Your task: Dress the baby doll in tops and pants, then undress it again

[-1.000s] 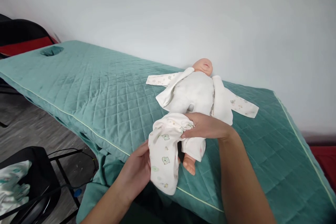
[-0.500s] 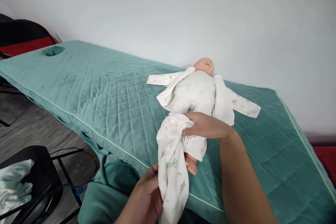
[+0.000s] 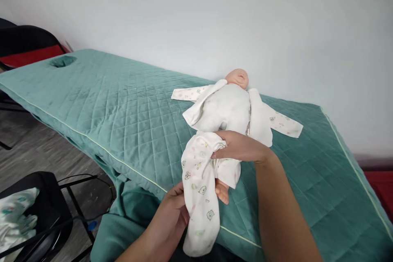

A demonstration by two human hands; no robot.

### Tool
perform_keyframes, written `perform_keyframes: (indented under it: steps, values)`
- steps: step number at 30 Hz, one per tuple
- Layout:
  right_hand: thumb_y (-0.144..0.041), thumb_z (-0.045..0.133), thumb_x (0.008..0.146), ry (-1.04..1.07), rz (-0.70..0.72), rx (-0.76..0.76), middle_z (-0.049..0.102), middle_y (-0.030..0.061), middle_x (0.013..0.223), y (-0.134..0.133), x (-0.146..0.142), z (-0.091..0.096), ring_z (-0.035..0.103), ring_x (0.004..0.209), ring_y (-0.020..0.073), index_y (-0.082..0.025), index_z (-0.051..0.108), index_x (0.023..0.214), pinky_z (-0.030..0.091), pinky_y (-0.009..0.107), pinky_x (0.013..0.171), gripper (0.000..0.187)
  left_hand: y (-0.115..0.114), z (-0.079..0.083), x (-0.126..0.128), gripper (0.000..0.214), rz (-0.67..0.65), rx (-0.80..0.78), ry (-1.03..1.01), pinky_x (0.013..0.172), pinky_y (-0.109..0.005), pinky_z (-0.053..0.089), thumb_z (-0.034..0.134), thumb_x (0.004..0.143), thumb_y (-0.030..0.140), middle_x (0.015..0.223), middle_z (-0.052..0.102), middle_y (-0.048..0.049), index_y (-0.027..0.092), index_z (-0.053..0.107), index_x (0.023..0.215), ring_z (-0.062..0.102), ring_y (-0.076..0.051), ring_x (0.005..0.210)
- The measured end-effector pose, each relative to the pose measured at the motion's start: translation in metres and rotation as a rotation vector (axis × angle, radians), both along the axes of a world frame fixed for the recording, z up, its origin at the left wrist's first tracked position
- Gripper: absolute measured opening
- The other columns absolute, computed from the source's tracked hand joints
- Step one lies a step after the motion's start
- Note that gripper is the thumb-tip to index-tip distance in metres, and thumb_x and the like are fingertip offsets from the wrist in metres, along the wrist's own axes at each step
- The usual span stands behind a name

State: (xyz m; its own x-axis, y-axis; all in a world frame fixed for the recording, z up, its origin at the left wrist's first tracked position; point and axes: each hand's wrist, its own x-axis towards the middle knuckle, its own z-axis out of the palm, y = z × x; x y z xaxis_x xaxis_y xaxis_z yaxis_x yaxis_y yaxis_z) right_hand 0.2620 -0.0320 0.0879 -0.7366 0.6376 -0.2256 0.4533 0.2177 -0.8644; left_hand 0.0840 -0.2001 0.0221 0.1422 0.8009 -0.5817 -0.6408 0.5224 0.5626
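A baby doll (image 3: pixel 235 106) lies on its back on the green quilted bed, its head toward the wall. Under it an open white baby shirt (image 3: pixel 260 125) is spread, with printed sleeves stretched out to both sides. White baby trousers (image 3: pixel 201 196) with small animal prints cover the doll's legs in part; one bare foot (image 3: pixel 222 191) pokes out of a leg opening. My right hand (image 3: pixel 236 146) grips the trousers near the waist, fingertips hidden in the cloth. Lower down, my left hand (image 3: pixel 175 215) is closed on the side of the other trouser leg, its fingers partly behind the fabric.
The bed (image 3: pixel 123 110) runs along a white wall (image 3: pixel 196 28) and has a face hole (image 3: pixel 63 61) at its far left end. A black chair (image 3: pixel 46 208) holding patterned cloth (image 3: pixel 18 213) stands at lower left. Another black chair with red (image 3: pixel 30 51) is behind.
My left hand has moved slightly up along the trouser leg, and the leg's lower end has risen into view. My right hand keeps its grip at the waist.
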Motion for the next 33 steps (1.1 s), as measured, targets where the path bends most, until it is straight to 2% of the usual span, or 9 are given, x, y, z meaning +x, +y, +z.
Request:
perform_keyframes:
  steps: [8,11,14,16,19,21,25,29,33]
  values:
    - [-0.035,0.072,0.082,0.057,-0.115,0.004,0.072,0.0027,0.123,0.001,-0.003,-0.001,0.065,0.117,0.0288,-0.026,0.068,0.125,0.051,0.040,0.098,0.044,0.025,0.007,-0.005,0.034,-0.006,0.120,0.065,0.078,-0.031,0.056,0.078,0.072,0.020,0.104,0.078,-0.0114,0.016,0.075,0.106,0.073,-0.025,0.090]
    - [-0.037,0.070,0.082,0.039,-0.195,0.063,0.073,0.0038,0.115,0.003,-0.002,-0.001,0.067,0.110,0.0289,-0.023,0.070,0.116,0.053,0.039,0.091,0.037,0.036,0.007,-0.011,0.038,-0.020,0.158,0.138,0.078,-0.034,0.056,0.076,0.076,0.025,0.108,0.077,-0.0124,0.017,0.073,0.114,0.072,-0.028,0.095]
    - [-0.036,0.068,0.082,-0.014,-0.261,0.100,0.073,0.0029,0.097,0.006,-0.001,-0.002,0.069,0.093,0.0261,-0.021,0.069,0.099,0.053,0.036,0.078,0.023,0.048,0.007,-0.019,0.040,-0.091,0.226,0.230,0.075,-0.033,0.056,0.076,0.077,0.030,0.112,0.076,-0.0126,0.018,0.072,0.115,0.071,-0.029,0.098]
    - [-0.034,0.065,0.082,-0.005,-0.294,0.083,0.070,0.0007,0.087,0.007,-0.001,-0.003,0.069,0.083,0.0230,-0.021,0.066,0.090,0.052,0.033,0.072,0.015,0.058,0.008,-0.024,0.035,-0.120,0.267,0.337,0.071,-0.030,0.053,0.076,0.076,0.030,0.106,0.076,-0.0100,0.017,0.072,0.108,0.070,-0.025,0.092]
    - [-0.032,0.064,0.080,0.031,-0.361,0.051,0.066,-0.0007,0.079,0.007,-0.002,-0.005,0.068,0.076,0.0214,-0.022,0.060,0.085,0.051,0.031,0.066,0.012,0.075,0.006,-0.033,0.017,-0.081,0.339,0.540,0.061,-0.024,0.046,0.070,0.077,0.027,0.081,0.071,-0.0018,0.018,0.069,0.091,0.062,-0.016,0.070]
    - [-0.032,0.065,0.078,0.024,-0.419,0.038,0.066,-0.0003,0.077,0.008,-0.004,-0.007,0.068,0.074,0.0223,-0.023,0.057,0.083,0.051,0.031,0.063,0.013,0.088,0.003,-0.039,0.010,-0.089,0.414,0.669,0.057,-0.023,0.042,0.064,0.079,0.026,0.071,0.065,0.0011,0.018,0.066,0.085,0.056,-0.013,0.062]
    - [-0.029,0.064,0.075,0.006,-0.536,0.022,0.066,-0.0004,0.073,0.009,-0.008,-0.011,0.068,0.071,0.0233,-0.024,0.054,0.082,0.052,0.032,0.061,0.013,0.115,0.000,-0.046,0.015,-0.156,0.575,0.937,0.059,-0.026,0.041,0.053,0.082,0.018,0.071,0.066,0.0012,0.019,0.066,0.089,0.054,-0.015,0.059]
    - [-0.028,0.061,0.075,0.027,-0.586,0.014,0.066,-0.0008,0.073,0.011,-0.009,-0.014,0.068,0.071,0.0228,-0.025,0.054,0.085,0.053,0.032,0.063,0.013,0.132,-0.006,-0.042,0.018,-0.079,0.706,1.178,0.074,-0.029,0.043,0.054,0.084,0.013,0.088,0.073,-0.0030,0.020,0.068,0.093,0.062,-0.020,0.082]
    - [-0.033,0.061,0.081,-0.002,-0.465,0.103,0.066,-0.0002,0.081,0.009,-0.006,-0.013,0.065,0.077,0.0214,-0.023,0.059,0.088,0.050,0.032,0.066,0.013,0.126,-0.013,-0.039,0.015,0.088,0.728,1.287,0.080,-0.029,0.043,0.058,0.084,0.015,0.099,0.068,-0.0046,0.021,0.065,0.097,0.061,-0.021,0.092]
